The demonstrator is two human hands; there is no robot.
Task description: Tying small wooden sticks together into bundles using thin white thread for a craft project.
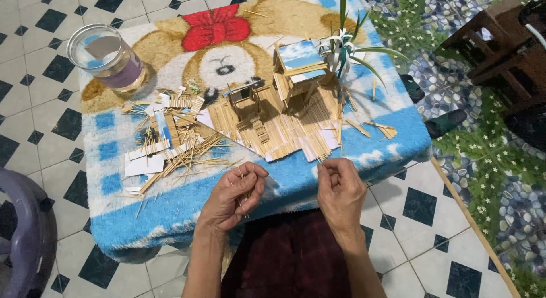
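My left hand (234, 194) is curled around a few thin wooden sticks (245, 191), held upright near the front edge of the low table. My right hand (339, 187) pinches one thin stick between thumb and fingers, just below the front edge of a small model (284, 113) built of sticks on a card base. The model has a flat stick floor, a small stair and two little huts, one with a blue roof (300, 53). A loose heap of sticks and paper scraps (170, 141) lies left of the model.
A fluffy blue cloth with a bear picture (114, 178) covers the table. A glass jar (108, 58) stands at the far left corner, a small green plant (344, 44) behind the huts. A purple plastic stool (23, 229) is at the left, dark wooden furniture (500, 42) at the far right.
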